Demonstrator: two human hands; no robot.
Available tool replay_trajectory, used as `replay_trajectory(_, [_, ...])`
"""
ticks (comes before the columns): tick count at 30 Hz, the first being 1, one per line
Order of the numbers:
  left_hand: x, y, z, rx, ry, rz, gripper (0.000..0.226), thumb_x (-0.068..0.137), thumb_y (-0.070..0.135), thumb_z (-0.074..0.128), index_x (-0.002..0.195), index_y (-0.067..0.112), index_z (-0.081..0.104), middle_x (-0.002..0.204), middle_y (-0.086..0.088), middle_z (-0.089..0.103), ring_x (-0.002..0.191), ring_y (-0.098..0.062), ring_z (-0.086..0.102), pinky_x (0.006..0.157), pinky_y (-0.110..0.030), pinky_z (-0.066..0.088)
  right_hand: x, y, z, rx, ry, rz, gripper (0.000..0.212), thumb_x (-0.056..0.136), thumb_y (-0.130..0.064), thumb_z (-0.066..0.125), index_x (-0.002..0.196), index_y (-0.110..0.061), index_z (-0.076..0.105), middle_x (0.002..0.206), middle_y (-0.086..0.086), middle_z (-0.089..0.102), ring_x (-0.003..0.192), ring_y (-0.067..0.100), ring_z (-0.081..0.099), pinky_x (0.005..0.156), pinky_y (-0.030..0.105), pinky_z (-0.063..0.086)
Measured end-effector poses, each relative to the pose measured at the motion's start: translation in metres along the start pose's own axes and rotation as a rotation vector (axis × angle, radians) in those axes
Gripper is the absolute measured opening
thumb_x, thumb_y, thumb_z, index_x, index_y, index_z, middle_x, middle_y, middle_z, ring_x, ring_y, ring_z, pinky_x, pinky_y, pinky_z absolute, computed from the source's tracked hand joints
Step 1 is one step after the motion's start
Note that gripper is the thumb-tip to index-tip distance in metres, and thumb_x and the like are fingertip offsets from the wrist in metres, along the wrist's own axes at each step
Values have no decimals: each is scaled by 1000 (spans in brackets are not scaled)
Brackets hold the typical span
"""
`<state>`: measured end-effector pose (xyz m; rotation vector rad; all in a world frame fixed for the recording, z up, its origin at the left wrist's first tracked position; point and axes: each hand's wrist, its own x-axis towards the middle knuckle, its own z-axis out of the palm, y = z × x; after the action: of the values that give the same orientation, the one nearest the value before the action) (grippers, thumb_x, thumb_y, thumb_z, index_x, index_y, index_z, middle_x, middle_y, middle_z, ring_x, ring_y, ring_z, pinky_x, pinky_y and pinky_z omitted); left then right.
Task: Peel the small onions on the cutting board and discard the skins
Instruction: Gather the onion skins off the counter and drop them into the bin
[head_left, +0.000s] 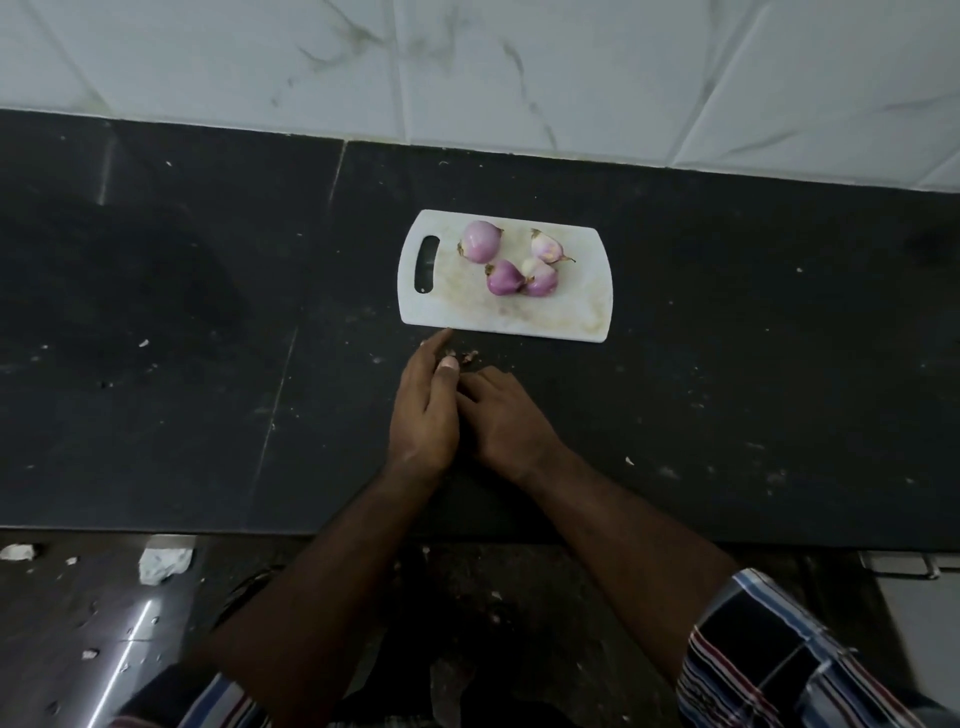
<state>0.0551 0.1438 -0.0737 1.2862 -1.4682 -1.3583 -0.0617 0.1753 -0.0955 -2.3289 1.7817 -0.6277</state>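
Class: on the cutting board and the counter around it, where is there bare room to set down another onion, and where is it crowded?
Bare: the board strip nearest the person, and beside its handle slot. Crowded: the onions at the far middle, and the skins and hands on the counter.

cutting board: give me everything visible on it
The cutting board is a small white rectangle with rounded corners, plastic by the look, and a slot handle cut through its left end. Its surface is stained yellowish brown. It lies flat on the dark countertop, near the tiled wall. Four small purple onions sit on its far half, apparently peeled; two of them touch. The left hand has a fingertip close to the near edge; contact cannot be told. Skin scraps lie just off it.
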Motion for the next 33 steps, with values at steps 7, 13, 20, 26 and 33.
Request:
replay_trajectory(7, [20,21,-20,-305,146,-134,30,104,32,43,121,23,66,117,6,70,113,-10,65,103,-40,52,30,-12,-34,619,143,663,16,86,-22,71,101,-20,73,93,-3,74,88,12,69,83,36,57])
replay_trajectory(13, [20,62,-12,-989,-191,-604,60,101,56,39,126,11,68,129,-15,68,115,-29,66,103,-47,50,58,-40,-80,948,345,675,16,86,-15,66,100,-18,74,92,2,77,90,18,74,85,47,60])
replay_trajectory(20, [31,68,-3,-1275,-228,-537,58,102,47,35,84,9,75,86,-6,71,91,-20,66,96,-32,44,62,-51,-78,259,317,358,32,84,-37,53,107,-22,69,98,-2,68,91,17,62,82,44,52])
replay_trajectory(26, [34,71,3,-1316,-275,-368,25,87,28,57,92,7,68,85,-9,69,82,-20,72,77,-31,59,59,-53,-75,268,349,293,40,92,-46,50,109,-14,67,109,1,68,103,16,58,92,37,49])
replay_trajectory(33, [31,65,8,-1283,-295,-511,36,102,24,34,109,10,66,102,-8,68,99,-22,67,87,-32,55,64,-41,-75,81,449,283,33,91,-26,47,115,-21,70,109,-4,72,107,16,60,92,42,47])
